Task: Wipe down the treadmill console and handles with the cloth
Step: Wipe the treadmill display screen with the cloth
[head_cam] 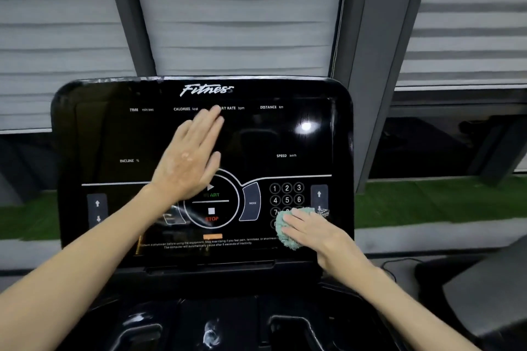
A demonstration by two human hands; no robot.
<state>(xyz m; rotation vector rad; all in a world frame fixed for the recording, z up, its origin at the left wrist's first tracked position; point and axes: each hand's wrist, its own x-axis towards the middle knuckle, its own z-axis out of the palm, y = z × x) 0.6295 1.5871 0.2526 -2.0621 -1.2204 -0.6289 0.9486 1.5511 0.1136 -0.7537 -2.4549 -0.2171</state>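
The glossy black treadmill console (308,139) fills the middle of the view, with printed labels, a round START/STOP dial and a number keypad. My left hand (191,159) lies flat and empty on the centre of the screen, fingers together and pointing up. At the console's lower right my right hand (310,232) presses a crumpled light-green cloth (285,232) against the keypad, covering its lower keys. Below the console, dark handle and tray parts (288,325) show dimly.
Behind the console are grey window blinds (236,14) and dark frame posts (368,71). A strip of green turf (439,202) runs outside at the right. A grey machine part (490,293) and a thin cable (399,262) sit at the lower right.
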